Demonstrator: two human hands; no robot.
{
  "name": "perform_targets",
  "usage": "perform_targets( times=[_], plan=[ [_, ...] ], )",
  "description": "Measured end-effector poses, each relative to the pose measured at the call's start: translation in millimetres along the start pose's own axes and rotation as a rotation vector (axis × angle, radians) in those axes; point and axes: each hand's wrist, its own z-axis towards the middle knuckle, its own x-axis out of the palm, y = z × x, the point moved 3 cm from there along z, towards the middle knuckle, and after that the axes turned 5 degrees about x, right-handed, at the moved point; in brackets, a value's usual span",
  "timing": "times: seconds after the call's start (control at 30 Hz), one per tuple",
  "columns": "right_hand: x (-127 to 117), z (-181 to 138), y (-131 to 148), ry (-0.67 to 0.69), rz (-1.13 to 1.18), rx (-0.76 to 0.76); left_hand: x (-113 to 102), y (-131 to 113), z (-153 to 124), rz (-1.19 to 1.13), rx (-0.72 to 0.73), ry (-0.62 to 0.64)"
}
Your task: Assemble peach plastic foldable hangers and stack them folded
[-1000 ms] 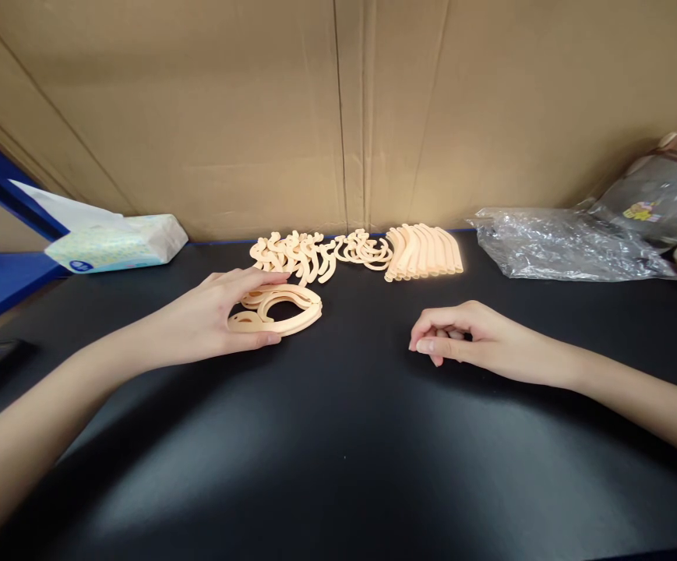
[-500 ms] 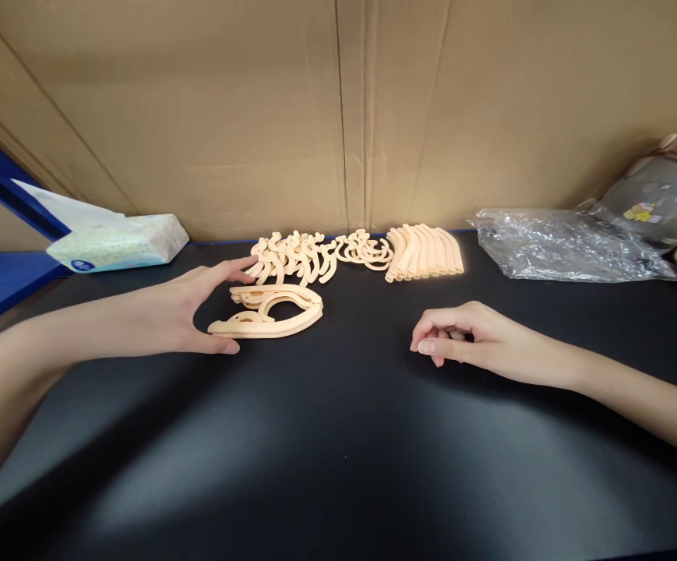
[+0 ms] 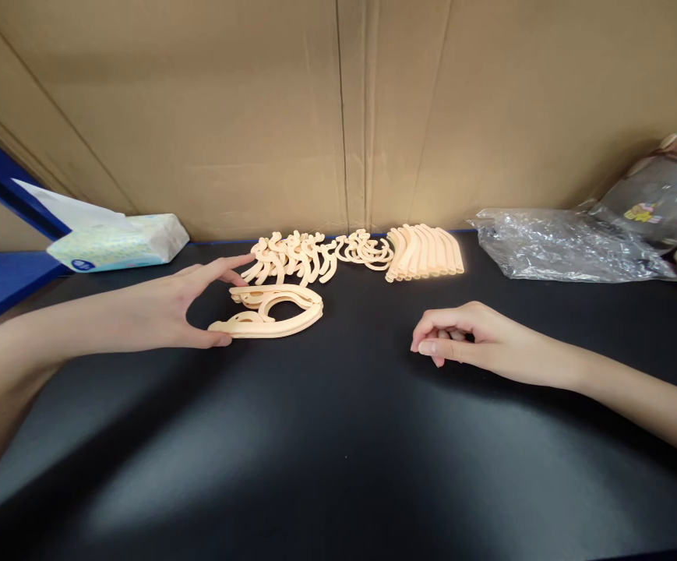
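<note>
A beige folding clothes hanger (image 3: 291,323), folded up, lies left of the middle on the black table. At its left end is my left hand (image 3: 189,305), thumb and fingers spread wide. The thumb tip is by the hanger's lower arm and the fingertips are above its upper arm; whether they touch cannot be told. My right hand (image 3: 455,339) rests on the table to the right, its fingers loosely curled in, with nothing seen in them. Behind the hanger is a pile of beige curved hook pieces (image 3: 294,255).
Small beige crescent pieces (image 3: 367,251) and a row of beige hanger arms (image 3: 425,251) lie along the cardboard wall (image 3: 245,117). A tissue pack (image 3: 121,243) stands at the back left. Crumpled clear plastic (image 3: 572,245) and a grey bag (image 3: 659,191) are at the right.
My left hand has shifted slightly left, its thumb drawn back along the hanger's lower end. The right hand and the hanger have stayed in place.
</note>
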Motion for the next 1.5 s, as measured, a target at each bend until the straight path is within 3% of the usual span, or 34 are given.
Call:
perform_targets(
  times=[0.6, 0.87, 1.5],
  plan=[
    [0.8, 0.6, -0.5, 0.001, 0.017, -0.012, 4.9, 10.1, -0.1, 0.042, 0.026, -0.027],
    [0.5, 0.9, 0.7, -0.001, 0.020, -0.018, 6.5, 9.3, 1.2, -0.025, -0.039, 0.005],
    [0.4, -0.3, -2.8, 0.000, 0.028, -0.029, 10.8, 24.3, 3.5, 0.011, 0.094, -0.093]
  ],
)
